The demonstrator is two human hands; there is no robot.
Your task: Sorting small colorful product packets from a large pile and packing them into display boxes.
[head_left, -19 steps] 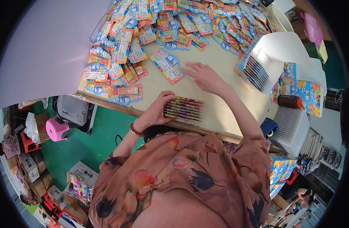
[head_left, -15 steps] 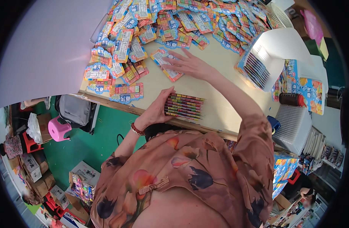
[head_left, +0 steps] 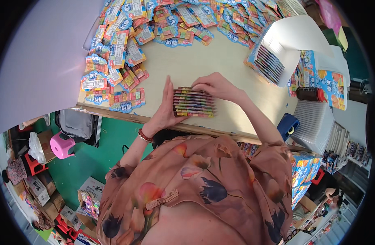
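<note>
Stack [head_left: 194, 104] of slim, brightly coloured packs: seen edge-on, set row behind row near the front edge of a pale table [head_left: 171, 61], between the two hands. Left hand [head_left: 166, 109]: held open in an L, its palm set against the left end of the stack, the thumb laid along the near side, the fingers extended away from the body. A red-brown bead bracelet [head_left: 145, 136] is worn at that wrist. Right hand [head_left: 220, 87]: curled over the far right corner of the stack, which is touched by its fingers; whether a single pack is pinched cannot be told, the fingertips being partly hidden.

Heap [head_left: 175, 24] of loose carded packs: spread across the far and left parts of the table, some turned face down. White carton [head_left: 292, 36]: tilted, lid raised, packed with a row of similar packs [head_left: 270, 61]. Dark bottle [head_left: 308, 93], red-capped: laid at the right, just beside a pile of translucent trays [head_left: 312, 126]. Pink stool [head_left: 62, 145]: placed on the green floor [head_left: 110, 134].
</note>
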